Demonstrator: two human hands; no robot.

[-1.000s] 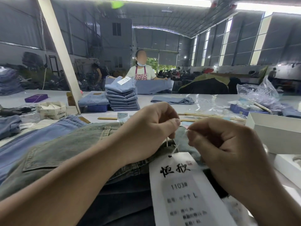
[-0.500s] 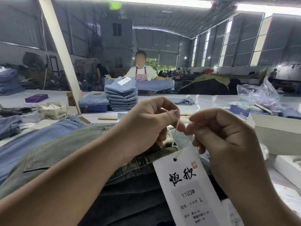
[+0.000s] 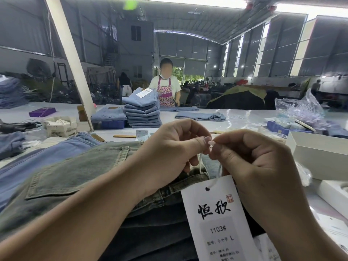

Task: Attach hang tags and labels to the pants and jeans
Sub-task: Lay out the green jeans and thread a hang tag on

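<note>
left hand (image 3: pixel 169 147): fingers curling, thumb and forefinger pinching one end of the white string (image 3: pixel 201 165)
right hand (image 3: pixel 250 162): fingers curling too, pinching the other end; thumb tips of both hands are almost touching
hang tag (image 3: pixel 216 219): white card, hanging by the string through its top hole, lying over the waistband just below the hands
jeans (image 3: pixel 75 174): grey-green pair lying flat on the table (image 3: pixel 169 115), back pocket up; string seems to be running down to the waistband, belt loop itself hidden by the fingers
step: looks like joining or knotting the string ends
doing it well: keeping both ends taut and level, closing the loop snug above the tag hole, not letting either end slip
neighbours: blue jeans (image 3: pixel 47 155) lying just left; white box (image 3: pixel 318 155) sitting near right; plastic bags (image 3: pixel 299 108) beyond it
further back: folded jeans stack (image 3: pixel 143 112), another worker (image 3: pixel 166 87) standing behind it
in the way: nothing blocking the hands; tag card is hanging free and could swing into the knot
</note>
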